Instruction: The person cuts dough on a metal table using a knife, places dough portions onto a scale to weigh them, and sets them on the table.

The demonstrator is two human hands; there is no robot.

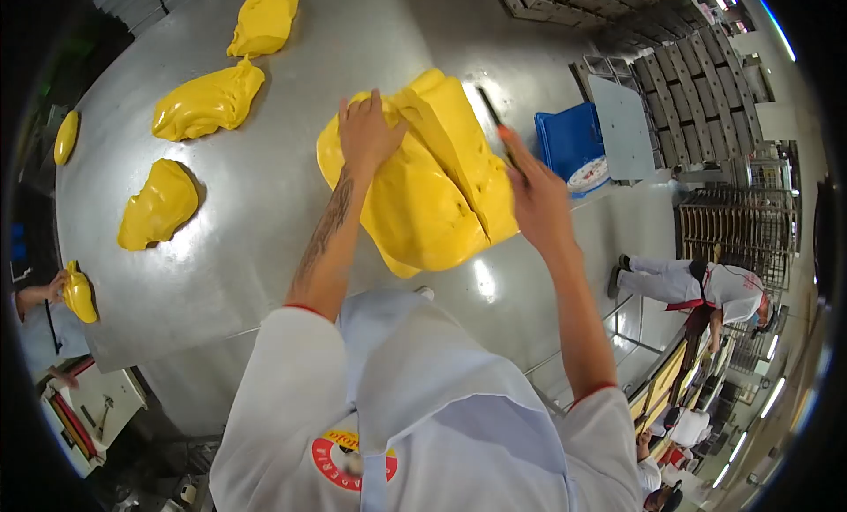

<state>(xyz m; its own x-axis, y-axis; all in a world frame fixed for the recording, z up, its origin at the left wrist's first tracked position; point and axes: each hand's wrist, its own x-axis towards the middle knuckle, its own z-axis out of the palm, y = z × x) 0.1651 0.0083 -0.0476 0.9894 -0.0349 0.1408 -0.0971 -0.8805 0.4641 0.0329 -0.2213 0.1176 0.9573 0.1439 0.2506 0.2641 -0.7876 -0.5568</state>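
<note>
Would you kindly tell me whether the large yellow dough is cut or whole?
Cut: a long slit shows across the dough; its full depth is hidden.

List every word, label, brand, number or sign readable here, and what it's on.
"tojo", beginning unclear: yellow band of the chest badge.
"ADERIA", blurred, possibly incomplete: red ring of that badge.
White dial: markings too small to read.
Red print on a co-worker's shirt: too small to read.

My glossy yellow dough [423, 225] lies in a broad slumped mass on the steel table [256, 278], split by a long cut; my right hand [540, 199] holds what looks like a dark knife [490, 108] just beside it.
</note>
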